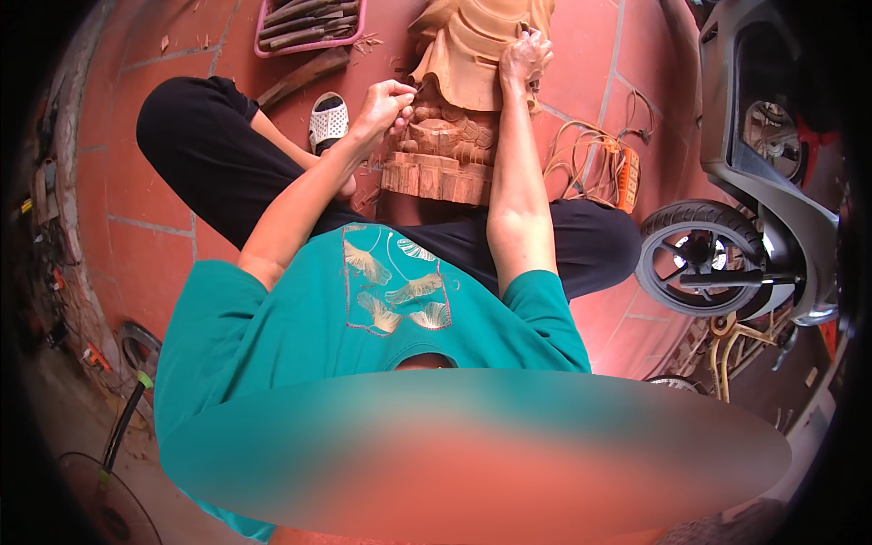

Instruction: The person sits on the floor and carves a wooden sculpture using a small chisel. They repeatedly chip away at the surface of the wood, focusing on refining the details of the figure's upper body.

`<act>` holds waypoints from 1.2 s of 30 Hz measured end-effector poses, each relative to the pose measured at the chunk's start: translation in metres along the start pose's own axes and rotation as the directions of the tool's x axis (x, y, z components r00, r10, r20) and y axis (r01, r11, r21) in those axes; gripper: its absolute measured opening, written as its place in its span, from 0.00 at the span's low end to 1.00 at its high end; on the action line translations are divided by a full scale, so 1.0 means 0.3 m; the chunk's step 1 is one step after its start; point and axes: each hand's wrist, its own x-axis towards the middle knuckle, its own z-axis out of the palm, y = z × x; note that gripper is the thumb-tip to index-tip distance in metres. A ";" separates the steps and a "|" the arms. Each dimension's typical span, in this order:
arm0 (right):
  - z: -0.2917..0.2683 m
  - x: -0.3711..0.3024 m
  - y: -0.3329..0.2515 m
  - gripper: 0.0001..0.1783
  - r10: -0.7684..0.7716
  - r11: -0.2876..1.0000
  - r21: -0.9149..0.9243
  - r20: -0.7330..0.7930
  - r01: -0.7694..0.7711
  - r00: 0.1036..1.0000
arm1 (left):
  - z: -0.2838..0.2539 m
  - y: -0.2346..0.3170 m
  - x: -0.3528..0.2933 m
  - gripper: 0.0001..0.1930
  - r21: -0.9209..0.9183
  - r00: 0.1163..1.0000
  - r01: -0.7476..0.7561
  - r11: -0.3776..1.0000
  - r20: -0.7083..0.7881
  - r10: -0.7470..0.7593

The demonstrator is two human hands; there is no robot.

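- Wooden carving (459, 86) stands on the red tiled floor (136, 227) between the seated person's knees; its top is cut off by the upper edge of the view, so the full figure can't be made out.
- Left hand (386, 104) is pinched shut on a small carving tool (420, 89), tip against the carving's left side, mid-height; the tool is mostly hidden by the fingers and only a short dark bit shows.
- Right hand (525, 56) is curled over the carving's upper right edge, gripping it; the fingertips are hidden behind the wood.
- Carving base (436, 177) shows ribbed blocky detail, and its lower part sits just in front of the black trousers (209, 154).
- Pink tray (309, 23) of tools lies on the floor at upper left, partly cut off at the top; a loose wooden-handled tool (304, 77) lies just below it.
- White sandal (328, 121) lies near the left forearm, partly hidden behind it.
- Orange power strip (627, 179) with tangled cord lies right of the carving.
- Scooter (772, 136) is parked at right, its front wheel (699, 259) near the right knee; the body is cut off by the dark rim.
- Teal shirt (300, 336) fills the lower middle; the area below it is blurred out.
- Left rim clutter is too dark and bent to identify.
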 end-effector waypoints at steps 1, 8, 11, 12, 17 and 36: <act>0.002 -0.001 -0.003 0.12 0.003 1.000 0.005 -0.016 -0.003 1.000 | -0.008 0.010 -0.001 0.07 0.121 0.999 0.029 0.992 0.018 -0.031; 0.009 0.007 -0.008 0.12 -0.013 1.000 0.002 -0.019 0.013 1.000 | 0.006 0.017 0.041 0.07 0.210 1.000 -0.002 0.978 0.020 -0.002; 0.022 0.019 0.002 0.13 -0.012 1.000 -0.004 -0.004 0.012 1.000 | 0.003 0.008 0.041 0.07 0.063 1.000 0.016 0.998 0.024 -0.017; 0.024 0.020 -0.001 0.13 -0.009 1.000 -0.009 -0.001 0.009 1.000 | -0.010 0.000 0.044 0.07 -0.006 0.999 0.008 1.000 0.034 -0.008; 0.025 0.017 -0.012 0.13 -0.017 1.000 0.006 -0.028 0.017 0.999 | -0.016 -0.026 0.040 0.08 -0.110 0.999 -0.042 0.993 0.000 0.043; 0.036 0.015 -0.005 0.12 -0.001 1.000 0.021 -0.024 0.001 1.000 | -0.021 0.014 0.018 0.06 0.007 0.999 -0.039 0.999 0.002 0.039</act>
